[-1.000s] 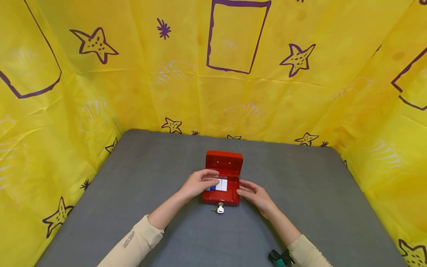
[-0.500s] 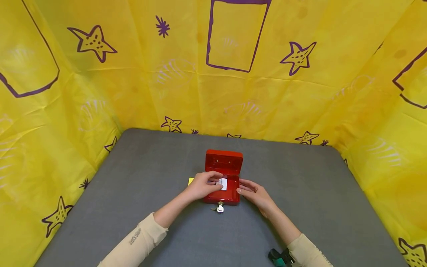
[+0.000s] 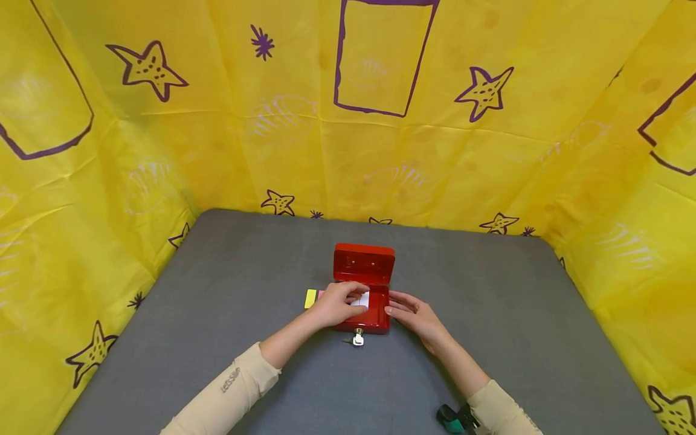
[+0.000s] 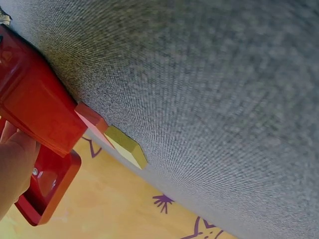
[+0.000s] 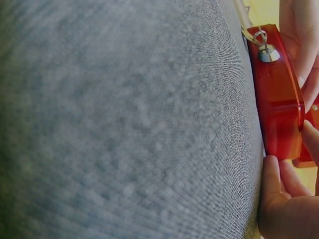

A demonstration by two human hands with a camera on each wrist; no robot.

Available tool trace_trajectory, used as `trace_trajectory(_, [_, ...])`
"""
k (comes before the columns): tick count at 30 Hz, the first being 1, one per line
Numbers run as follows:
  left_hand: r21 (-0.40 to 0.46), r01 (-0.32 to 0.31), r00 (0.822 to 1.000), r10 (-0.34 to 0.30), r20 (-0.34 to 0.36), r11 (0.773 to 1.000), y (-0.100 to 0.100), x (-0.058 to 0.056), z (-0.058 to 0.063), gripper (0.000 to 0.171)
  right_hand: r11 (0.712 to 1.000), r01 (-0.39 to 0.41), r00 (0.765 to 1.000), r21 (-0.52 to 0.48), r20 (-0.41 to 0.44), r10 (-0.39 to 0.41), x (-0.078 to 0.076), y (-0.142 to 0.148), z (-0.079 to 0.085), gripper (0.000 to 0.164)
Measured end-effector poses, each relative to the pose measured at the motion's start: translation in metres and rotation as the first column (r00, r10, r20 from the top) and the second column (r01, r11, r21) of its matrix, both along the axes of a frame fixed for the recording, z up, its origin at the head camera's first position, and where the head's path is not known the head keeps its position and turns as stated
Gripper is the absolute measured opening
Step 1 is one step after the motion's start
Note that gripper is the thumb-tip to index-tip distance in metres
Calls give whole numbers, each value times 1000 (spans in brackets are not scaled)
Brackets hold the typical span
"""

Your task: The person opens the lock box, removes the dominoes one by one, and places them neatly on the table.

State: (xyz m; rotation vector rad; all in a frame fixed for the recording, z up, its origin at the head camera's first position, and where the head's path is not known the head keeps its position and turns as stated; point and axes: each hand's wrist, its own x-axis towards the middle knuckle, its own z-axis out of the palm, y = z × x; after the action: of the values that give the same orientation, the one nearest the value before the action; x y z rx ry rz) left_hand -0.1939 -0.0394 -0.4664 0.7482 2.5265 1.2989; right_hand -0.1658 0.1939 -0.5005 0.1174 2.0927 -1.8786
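Observation:
A red cash box stands on the grey table with its lid raised. A small white block lies inside it. My left hand reaches in from the left, thumb and fingertips curled at opposite ends of this white block; the palm hides the box's left part. On the right side, my right hand holds the box, thumb at the rim and fingers against the outer wall. A pink block and a yellow block stand beside the box's left wall.
Keys hang from the lock at the box's front. A black and green object is by the right sleeve. Yellow cloth with purple drawings rises behind and beside the grey table.
My left hand has moved right over the box's inside, uncovering the yellow and pink blocks at the left and covering the blue piece. The right hand has stayed at the box's side.

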Motion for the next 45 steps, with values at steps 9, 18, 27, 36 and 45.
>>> trace_trajectory(9, [-48,16,1000,-16,-12,999,5,-1,1,41,1000,4,1000,3,-6,-4,1,-1,2,56])
trace_trajectory(18, [-92,19,1000,-21,-20,996,9,-2,-1,41,1000,4,1000,9,-10,-3,1,-1,1,57])
trace_trajectory(27, [-99,68,997,-70,-13,993,12,0,0,41,1000,-5,1000,5,-16,5,0,0,0,57])
trace_trajectory(36, [-80,94,995,-92,27,992,15,1,-2,41,1000,-18,1000,-4,-22,18,0,-1,0,56])
trace_trajectory(45, [4,49,996,-50,73,999,14,3,0,43,1000,-20,1000,-3,-20,20,0,-1,2,55])
